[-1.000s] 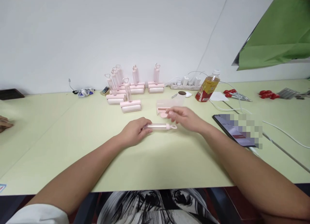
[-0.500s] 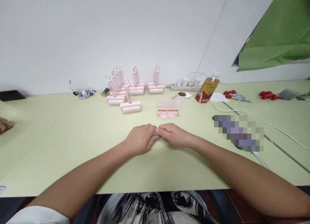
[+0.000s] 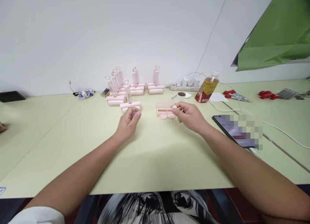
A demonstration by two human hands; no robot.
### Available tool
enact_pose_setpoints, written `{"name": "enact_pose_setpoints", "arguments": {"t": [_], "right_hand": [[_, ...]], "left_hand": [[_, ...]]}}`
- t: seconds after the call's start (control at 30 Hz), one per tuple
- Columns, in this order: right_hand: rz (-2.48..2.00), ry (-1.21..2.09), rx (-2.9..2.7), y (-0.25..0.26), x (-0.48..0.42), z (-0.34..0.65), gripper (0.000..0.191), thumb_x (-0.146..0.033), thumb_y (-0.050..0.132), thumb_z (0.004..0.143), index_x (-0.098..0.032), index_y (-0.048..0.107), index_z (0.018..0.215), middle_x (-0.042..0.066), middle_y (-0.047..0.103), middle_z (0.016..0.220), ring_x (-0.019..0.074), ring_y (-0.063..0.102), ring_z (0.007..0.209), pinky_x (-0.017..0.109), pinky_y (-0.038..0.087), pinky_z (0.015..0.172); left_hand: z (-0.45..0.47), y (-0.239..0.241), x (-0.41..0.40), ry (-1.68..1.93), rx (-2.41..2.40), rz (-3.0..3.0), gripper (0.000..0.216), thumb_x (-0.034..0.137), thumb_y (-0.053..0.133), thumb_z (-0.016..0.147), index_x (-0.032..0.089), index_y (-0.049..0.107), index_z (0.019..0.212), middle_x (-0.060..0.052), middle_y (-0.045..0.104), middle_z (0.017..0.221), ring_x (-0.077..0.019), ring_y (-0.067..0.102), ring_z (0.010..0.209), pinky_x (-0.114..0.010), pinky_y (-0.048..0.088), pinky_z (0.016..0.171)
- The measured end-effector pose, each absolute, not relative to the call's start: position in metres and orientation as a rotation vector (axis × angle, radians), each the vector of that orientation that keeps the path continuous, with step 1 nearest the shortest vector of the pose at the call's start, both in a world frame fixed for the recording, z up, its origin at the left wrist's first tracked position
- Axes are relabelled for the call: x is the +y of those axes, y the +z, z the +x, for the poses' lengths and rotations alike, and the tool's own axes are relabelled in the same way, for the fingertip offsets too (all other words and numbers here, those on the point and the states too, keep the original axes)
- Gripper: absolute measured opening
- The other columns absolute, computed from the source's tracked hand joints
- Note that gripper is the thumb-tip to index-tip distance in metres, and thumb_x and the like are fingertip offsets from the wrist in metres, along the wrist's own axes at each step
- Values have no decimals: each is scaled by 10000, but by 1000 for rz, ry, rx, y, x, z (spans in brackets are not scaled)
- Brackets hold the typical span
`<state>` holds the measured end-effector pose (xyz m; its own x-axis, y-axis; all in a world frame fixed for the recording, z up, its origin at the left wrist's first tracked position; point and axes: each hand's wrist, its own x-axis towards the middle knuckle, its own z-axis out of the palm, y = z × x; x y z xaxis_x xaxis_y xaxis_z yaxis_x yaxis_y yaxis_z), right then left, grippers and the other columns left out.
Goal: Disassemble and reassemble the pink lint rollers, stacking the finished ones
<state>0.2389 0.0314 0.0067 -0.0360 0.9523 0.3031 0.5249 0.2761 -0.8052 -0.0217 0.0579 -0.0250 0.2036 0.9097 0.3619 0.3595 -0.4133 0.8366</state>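
My left hand (image 3: 128,122) is curled closed just in front of the nearest pink lint roller (image 3: 130,105), partly covering its base; nothing shows in the fingers. My right hand (image 3: 190,116) reaches to the right end of a pink open roller cover (image 3: 161,111). Its thumb and forefinger are pinched together there, and what they hold, if anything, I cannot make out. Two round pink discs (image 3: 163,116) lie at the cover's front edge, and a white paper roll with a brown core (image 3: 180,96) lies behind it.
More pink lint rollers (image 3: 116,99) with heart-shaped loops stand along the wall. Toward the right are a power strip (image 3: 185,87), a drink bottle (image 3: 207,88), red-handled pliers (image 3: 237,96) and a phone (image 3: 230,130) with a cable. Coiled cable (image 3: 84,94) sits back left.
My hands were together at the middle of the table. They have parted: the left moved left and forward to the roller, the right moved right and forward to the pink cover.
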Motion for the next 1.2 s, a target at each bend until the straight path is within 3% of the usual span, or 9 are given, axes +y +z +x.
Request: {"name": "enact_pose_setpoints", "arguments": {"t": [0.13,0.27,0.47,0.6,0.7,0.87,0.97,1.07,1.2], "right_hand": [[-1661,237,-1538,7,55,280,272,-338,576,794,-176,646,1001,41,608,749,169,513,623,298,378,587],[-1920,315,-1430,-8,73,302,240,-279,598,732,-177,621,947,42,609,749,163,495,585,287,360,544],[-2018,445,-1565,-27,83,302,143,-236,626,695,-166,657,815,51,648,744,180,545,666,286,369,587],[-2002,325,-1463,-18,81,306,332,-316,637,732,-153,656,1021,41,633,743,174,544,637,289,374,583],[-1790,218,-1376,-4,70,299,283,-329,609,769,-155,658,986,-6,555,635,141,478,559,280,350,548],[-1126,1036,-1644,-3,36,242,524,-408,727,701,-177,579,1147,-34,547,668,102,437,495,252,351,472],[-959,1213,-1534,-13,22,209,486,-510,729,697,-180,579,1020,-21,555,658,113,467,477,264,372,450],[-1052,1012,-1511,-10,23,209,478,-581,705,691,-179,602,927,-25,515,599,116,431,478,266,337,454],[-1400,264,-1480,7,40,254,338,-505,642,768,-199,535,676,-17,449,589,133,416,559,277,313,524]], "left_hand": [[-21,-37,60,1091,1102,1811,242,382,458,915,219,489,1092,33,541,753,-128,532,670,-265,444,664],[-16,-36,51,1094,1060,1965,263,416,540,880,211,581,1040,-18,588,897,-144,543,781,-290,456,748],[-16,-30,48,1174,1030,1818,255,407,641,817,205,575,957,43,481,669,-101,459,594,-241,403,574],[-14,-28,50,1160,930,1576,279,380,660,791,202,467,886,50,546,666,-92,522,540,-219,402,493],[-13,-25,50,1122,863,1419,362,381,705,745,202,421,881,13,639,727,-124,605,564,-222,432,466],[-4,-26,43,994,719,1299,439,441,729,742,199,409,920,-68,701,941,-145,668,628,-248,492,514],[6,-32,34,857,658,1356,421,484,686,783,206,409,937,-77,695,992,-144,674,639,-247,486,528],[11,-38,27,786,725,1515,396,495,628,830,223,436,1045,-67,674,1035,-126,650,675,-244,474,557],[2,-42,32,849,901,1860,307,443,596,854,203,564,1042,-22,652,874,-113,563,670,-257,457,628]]}}
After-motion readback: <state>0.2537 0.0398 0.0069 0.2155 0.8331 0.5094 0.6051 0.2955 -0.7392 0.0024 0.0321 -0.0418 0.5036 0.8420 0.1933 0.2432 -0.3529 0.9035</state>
